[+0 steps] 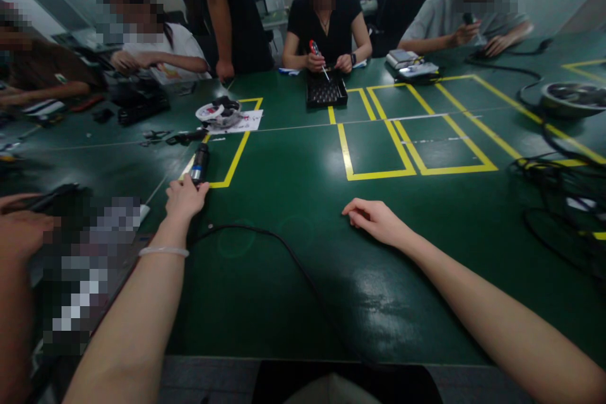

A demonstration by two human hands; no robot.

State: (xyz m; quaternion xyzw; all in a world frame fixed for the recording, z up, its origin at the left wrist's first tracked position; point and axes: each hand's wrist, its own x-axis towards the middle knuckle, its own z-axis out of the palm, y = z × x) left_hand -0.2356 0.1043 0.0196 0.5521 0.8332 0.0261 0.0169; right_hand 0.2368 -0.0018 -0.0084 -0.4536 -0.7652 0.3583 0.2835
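Observation:
My left hand (186, 197) reaches forward on the left, its fingers closed around the near end of a black cylindrical cable connector (199, 163) with a blue band. The connector lies within a yellow-taped outline on the green table (293, 202), pointing away from me. A black cable (279, 241) runs from near my left wrist across the table to its front edge. My right hand (374, 218) rests on the tabletop right of the middle, its fingers loosely bent and partly apart. Nothing shows in it.
Tape rolls (218, 112) sit on white paper beyond the connector. A black tray of small parts (326, 89) stands before a person holding a screwdriver (318, 53). Coiled black cables (558, 170) and a round metal dish (575, 98) lie right. A neighbour's hand (26, 224) is close on the left.

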